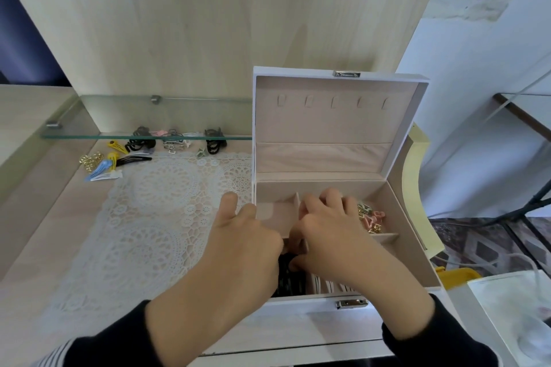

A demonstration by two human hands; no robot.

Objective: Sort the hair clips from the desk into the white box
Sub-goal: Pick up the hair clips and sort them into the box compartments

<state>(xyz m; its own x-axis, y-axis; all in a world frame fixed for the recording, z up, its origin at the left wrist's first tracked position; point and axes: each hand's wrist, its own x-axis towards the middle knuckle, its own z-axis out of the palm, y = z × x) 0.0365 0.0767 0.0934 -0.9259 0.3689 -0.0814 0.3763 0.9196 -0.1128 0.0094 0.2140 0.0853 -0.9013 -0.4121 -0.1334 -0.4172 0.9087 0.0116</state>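
The white box (pixel 316 305) stands open on the desk, its lid upright and its lining pale pink. Both my hands are inside it. My left hand (pixel 244 238) reaches over the box's left wall, thumb and forefinger apart and the other fingers hidden. My right hand (pixel 331 235) curls over the middle compartments and hides what lies under its fingers. Small pink, gold and green clips (pixel 371 219) lie in the right compartment. A black item (pixel 290 277) shows below my hands. Loose hair clips (pixel 134 152) lie in a group at the back left of the desk.
A white lace mat (pixel 155 217) covers the desk left of the box. A glass shelf (pixel 119 135) juts out just above the loose clips. A wooden panel (pixel 208 24) rises behind. To the right, the desk edge drops to the floor, with paper (pixel 512 313) and a yellow object (pixel 456 275).
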